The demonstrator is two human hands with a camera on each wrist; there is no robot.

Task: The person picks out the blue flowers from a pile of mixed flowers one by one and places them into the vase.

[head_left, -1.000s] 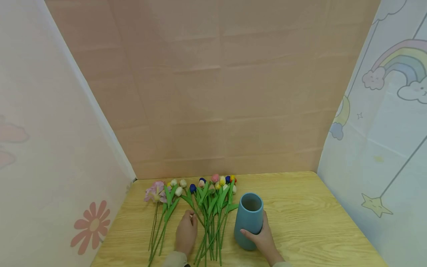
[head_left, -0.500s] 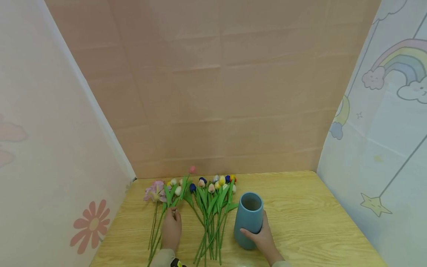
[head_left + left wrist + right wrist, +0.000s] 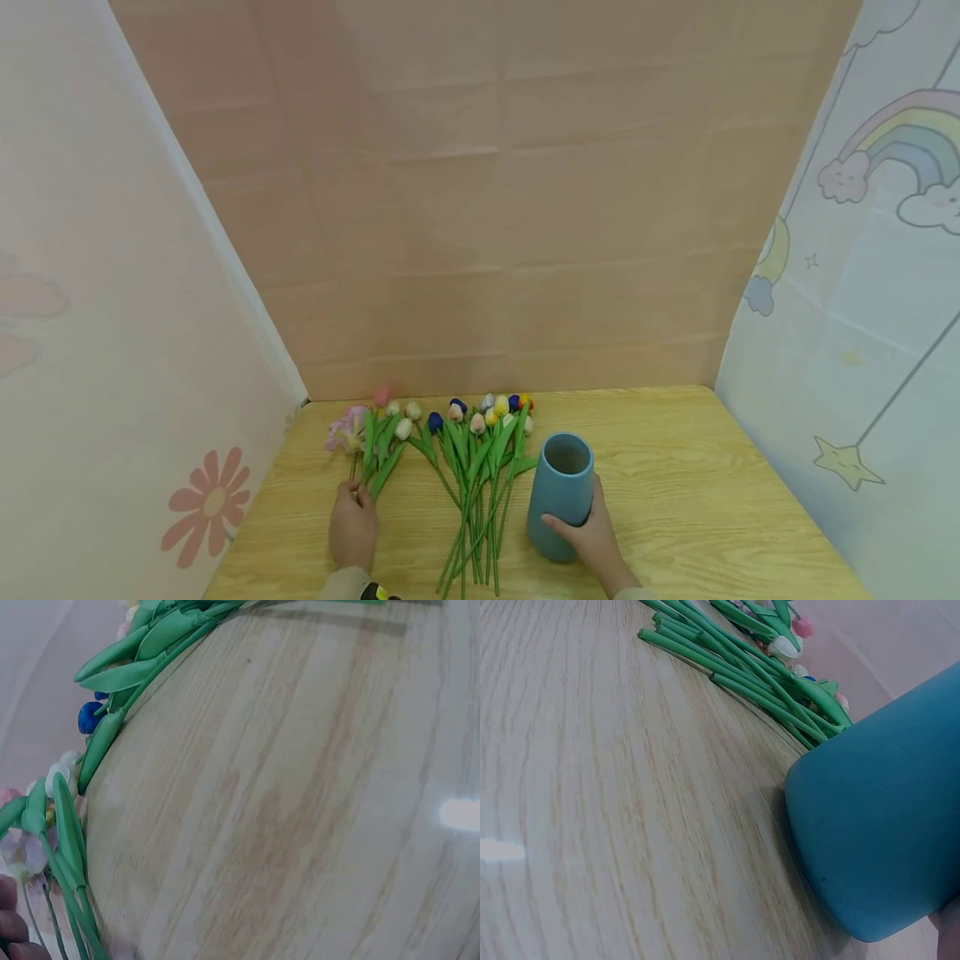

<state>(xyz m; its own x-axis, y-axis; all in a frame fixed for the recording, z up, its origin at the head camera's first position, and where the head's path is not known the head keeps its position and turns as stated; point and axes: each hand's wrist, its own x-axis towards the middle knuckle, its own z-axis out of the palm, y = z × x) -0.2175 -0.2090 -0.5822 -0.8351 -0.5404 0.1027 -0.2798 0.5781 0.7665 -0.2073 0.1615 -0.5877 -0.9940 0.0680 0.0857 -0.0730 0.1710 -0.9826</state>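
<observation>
At the left of the table, my left hand (image 3: 352, 527) holds the stem of a pink tulip (image 3: 383, 396). The tulip's bloom lies over the left group of flowers, near a lilac ruffled flower (image 3: 347, 429) and white tulips (image 3: 403, 429). Curled fingers (image 3: 10, 926) show at the edge of the left wrist view, beside green stems. My right hand (image 3: 595, 537) grips the side of a blue vase (image 3: 558, 508), its thumb across the front. The vase stands upright on the table with its mouth up, and nothing shows in it.
Between the hands lies a larger bunch of tulips (image 3: 477, 475) in several colours, stems toward me. The wooden table (image 3: 697, 492) extends right of the vase. A plain backdrop (image 3: 495, 208) rises behind, with printed panels on both sides.
My left hand has carried the pink tulip leftward from the middle bunch to the left group, then lower onto it. The right hand and vase have stayed in place.
</observation>
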